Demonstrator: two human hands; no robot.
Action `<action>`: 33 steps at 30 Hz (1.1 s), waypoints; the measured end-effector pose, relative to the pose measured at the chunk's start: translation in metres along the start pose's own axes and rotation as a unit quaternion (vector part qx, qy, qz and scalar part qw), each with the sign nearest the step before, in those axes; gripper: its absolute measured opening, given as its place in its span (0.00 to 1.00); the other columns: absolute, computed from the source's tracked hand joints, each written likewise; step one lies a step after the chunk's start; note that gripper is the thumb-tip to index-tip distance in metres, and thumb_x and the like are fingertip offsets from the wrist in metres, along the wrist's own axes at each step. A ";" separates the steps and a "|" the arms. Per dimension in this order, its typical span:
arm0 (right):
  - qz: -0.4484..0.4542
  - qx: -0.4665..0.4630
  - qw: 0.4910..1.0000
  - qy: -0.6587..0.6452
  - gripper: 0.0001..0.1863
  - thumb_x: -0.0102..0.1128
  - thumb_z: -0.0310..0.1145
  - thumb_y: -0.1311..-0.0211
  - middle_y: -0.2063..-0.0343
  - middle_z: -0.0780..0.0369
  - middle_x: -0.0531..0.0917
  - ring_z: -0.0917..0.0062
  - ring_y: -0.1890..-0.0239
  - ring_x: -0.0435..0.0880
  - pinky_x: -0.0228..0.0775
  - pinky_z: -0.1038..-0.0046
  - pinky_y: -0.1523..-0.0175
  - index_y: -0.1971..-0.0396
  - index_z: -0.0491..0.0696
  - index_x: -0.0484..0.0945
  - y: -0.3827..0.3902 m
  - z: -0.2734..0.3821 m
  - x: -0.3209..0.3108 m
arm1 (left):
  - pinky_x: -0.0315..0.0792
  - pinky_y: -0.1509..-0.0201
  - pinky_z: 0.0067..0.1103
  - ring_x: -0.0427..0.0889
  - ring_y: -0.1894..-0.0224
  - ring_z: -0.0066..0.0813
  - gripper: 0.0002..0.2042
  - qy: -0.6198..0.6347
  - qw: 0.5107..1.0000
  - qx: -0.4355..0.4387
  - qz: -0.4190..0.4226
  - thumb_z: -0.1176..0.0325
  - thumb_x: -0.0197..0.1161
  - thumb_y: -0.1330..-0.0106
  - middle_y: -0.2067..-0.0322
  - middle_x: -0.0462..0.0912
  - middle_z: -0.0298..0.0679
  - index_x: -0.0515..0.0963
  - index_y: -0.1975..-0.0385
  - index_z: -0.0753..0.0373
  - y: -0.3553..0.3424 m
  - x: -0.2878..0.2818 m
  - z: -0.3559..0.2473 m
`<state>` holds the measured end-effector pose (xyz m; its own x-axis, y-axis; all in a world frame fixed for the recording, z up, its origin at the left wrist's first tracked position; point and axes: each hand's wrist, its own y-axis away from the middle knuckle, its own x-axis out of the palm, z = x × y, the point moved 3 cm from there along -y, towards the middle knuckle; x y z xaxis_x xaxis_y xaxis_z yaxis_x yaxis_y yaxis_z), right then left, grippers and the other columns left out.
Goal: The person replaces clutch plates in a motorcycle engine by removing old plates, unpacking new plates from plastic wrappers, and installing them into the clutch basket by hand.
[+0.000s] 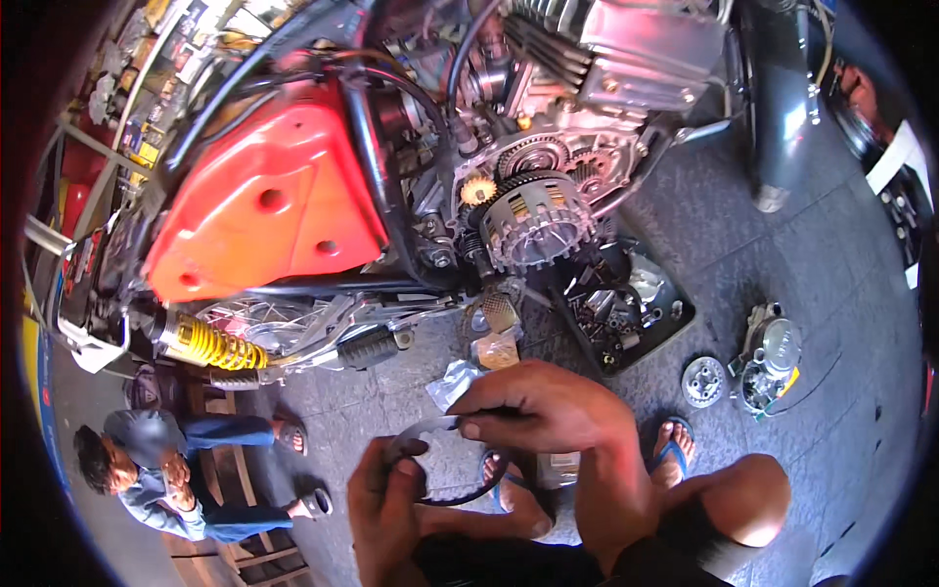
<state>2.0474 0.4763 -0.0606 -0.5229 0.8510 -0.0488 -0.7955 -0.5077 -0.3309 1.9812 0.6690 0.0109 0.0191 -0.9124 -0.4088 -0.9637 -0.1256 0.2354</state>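
My left hand (386,499) and my right hand (533,416) hold a thin dark toothed ring (450,502) low in the view, above the floor (734,254). My left fingers and thumb pinch its left side, and my right thumb and fingers grip it at the upper side, partly hiding it. Above my hands, the opened motorcycle engine (597,68) shows a round clutch basket (538,230) with slotted rim, a small gold gear (478,191) and larger steel gears (533,157).
A black tray (680,318) of metal parts sits below the engine, beside a round plate (702,382) and silver cover (773,342). A red side panel (245,235) and yellow shock (215,347) are at left. A person (137,470) sits on a wooden pallet (196,558) at lower left.
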 end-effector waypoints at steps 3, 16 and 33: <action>0.037 -0.084 0.996 -0.016 0.10 0.61 0.32 0.36 0.68 0.55 0.84 0.66 0.65 0.84 0.73 0.67 0.61 0.60 0.42 0.81 -0.002 0.016 0.029 | 0.65 0.69 0.15 0.71 0.72 0.16 0.13 0.011 0.996 0.093 -0.009 0.66 0.60 0.34 0.74 0.75 0.33 0.74 0.56 0.69 0.023 -0.035 -0.006; -0.349 0.014 0.869 -0.350 0.09 0.58 0.30 0.32 0.72 0.62 0.83 0.79 0.73 0.82 0.77 0.76 0.67 0.58 0.40 0.77 0.053 -0.069 0.006 | 0.73 0.64 0.17 0.79 0.67 0.18 0.10 -0.013 0.967 0.225 0.122 0.72 0.62 0.33 0.66 0.85 0.37 0.80 0.56 0.70 -0.083 0.047 -0.033; -0.529 -0.031 0.746 -0.405 0.08 0.61 0.31 0.33 0.74 0.61 0.84 0.79 0.74 0.84 0.78 0.77 0.68 0.64 0.40 0.78 0.025 -0.134 -0.040 | 0.66 0.72 0.15 0.72 0.75 0.13 0.09 -0.118 0.949 0.289 -0.046 0.67 0.67 0.35 0.76 0.79 0.29 0.80 0.67 0.68 -0.164 0.127 -0.022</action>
<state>2.0897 0.4479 -0.1932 0.3531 0.3989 0.8463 -0.8915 0.4178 0.1750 2.1478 0.5651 -0.0603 0.1157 -0.7873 -0.6056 -0.9470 0.0966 -0.3065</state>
